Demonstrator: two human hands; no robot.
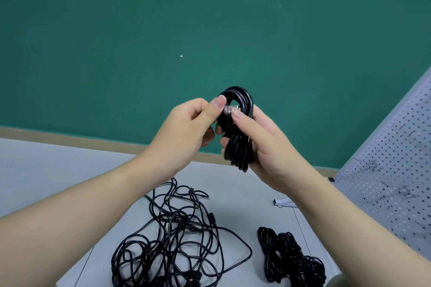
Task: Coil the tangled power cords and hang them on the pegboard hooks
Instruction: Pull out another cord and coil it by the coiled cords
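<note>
glossy black rubbery coiled cord (240,133), matt perforated metal pegboard (394,170)

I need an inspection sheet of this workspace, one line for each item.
Surface: grey table, cords lying on it.
Job's things: coiled cord held up; pegboard at right with metal hooks.
Clutter: small white part near the pegboard's foot.
Grippers: right hand grips the coil; left hand pinches its end.
Cables: tangled cords loose; bundled cords beside them.
Surroundings: green wall.
</note>
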